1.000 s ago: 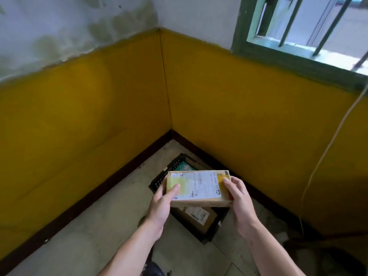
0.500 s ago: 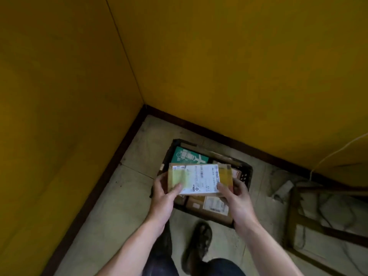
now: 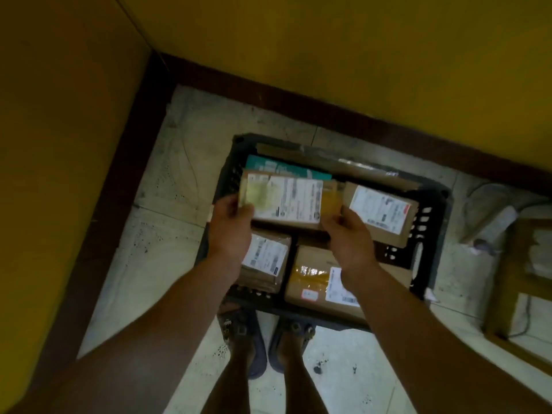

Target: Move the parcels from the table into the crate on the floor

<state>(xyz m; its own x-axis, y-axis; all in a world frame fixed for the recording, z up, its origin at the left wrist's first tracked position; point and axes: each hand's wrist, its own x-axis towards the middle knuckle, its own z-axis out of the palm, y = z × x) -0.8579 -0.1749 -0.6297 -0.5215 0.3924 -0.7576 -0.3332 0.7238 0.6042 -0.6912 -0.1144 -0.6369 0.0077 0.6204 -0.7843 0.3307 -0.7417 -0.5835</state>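
A: What is nearest?

B: Two feet in dark sandals point(image 3: 243, 342) on the pale floor point(image 3: 179, 222), toes right against the near wall of a black crate point(image 3: 433, 249). Both bare forearms reach forward over it.

A: And the hands?

B: The left hand point(image 3: 230, 231) grips the left end of a brown parcel point(image 3: 292, 201), thumb on top at the edge of the white label. The right hand point(image 3: 351, 243) grips the right near corner the same way, thumb on the yellow tape. The fingers of both curl under the parcel, out of sight.

A: Where is that parcel?

B: Flat, label up, over the middle of the crate and inside its rim. Whether it touches the parcels below, I cannot tell.

A: What lies in the crate?

B: Near left, a small brown packet point(image 3: 265, 261) with a white label, partly under the left wrist. Near right, a bigger box point(image 3: 310, 279) with yellow tape, its label partly hidden by the right arm. Far right, a tilted labelled carton point(image 3: 382, 213), just beside the held parcel. Behind that parcel a teal package point(image 3: 286, 167) peeks out, and flat brown cardboard point(image 3: 358, 170) lies along the far wall.

A: Beyond the crate?

B: A strip of floor, a dark brown skirting board point(image 3: 328, 112), then yellow walls point(image 3: 328, 40) meeting in a corner at the left. At the right edge stands a wooden frame point(image 3: 504, 294), blurred.
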